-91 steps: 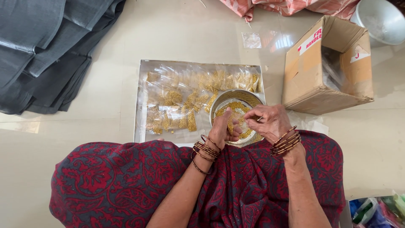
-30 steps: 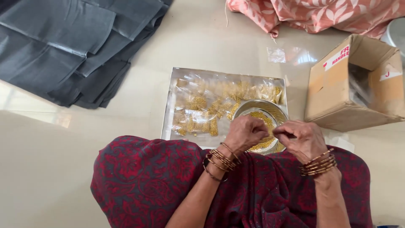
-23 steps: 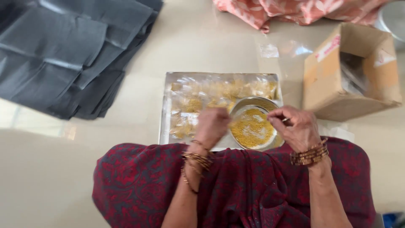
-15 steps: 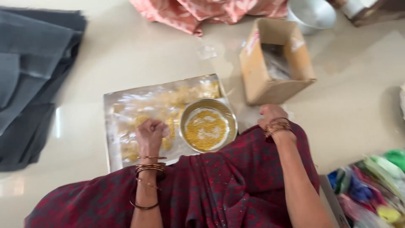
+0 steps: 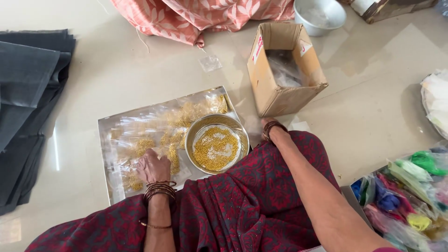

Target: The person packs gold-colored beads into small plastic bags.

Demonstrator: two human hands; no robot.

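Floor tray (image 5: 105, 140) runs sideways; left hand (image 5: 152, 167) presses its packets (image 5: 140, 144).

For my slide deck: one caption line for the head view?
Left hand rests on bagged gold beads in a tray beside a bead-filled bowl; right hand reaches toward a cardboard box.

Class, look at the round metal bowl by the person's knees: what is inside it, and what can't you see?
The metal bowl holds small golden beads, spread thin enough that pale bowl bottom shows through in patches. What lies under the bowl, on the tray, is covered.
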